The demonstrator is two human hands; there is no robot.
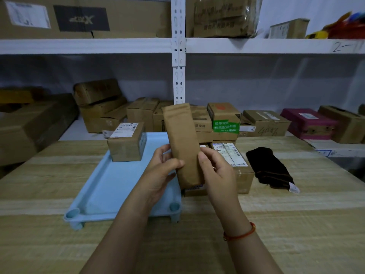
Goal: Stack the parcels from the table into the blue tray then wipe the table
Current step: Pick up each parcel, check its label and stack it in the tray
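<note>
- Left hand (164, 171) and right hand (215, 171) clamped on flat brown parcel (182, 143), upright above blue tray (110, 186).
- Probably light, stiff; best gripped along long edges.

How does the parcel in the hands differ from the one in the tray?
The held parcel is long, slim and upright, above the tray; the tray parcel is a squat box resting flat at the far end. The tray parcel shows a white label on top; the held parcel's facing side is plain. The left hand and right hand grip the held parcel; the tray parcel is untouched. Both are brown.
</note>
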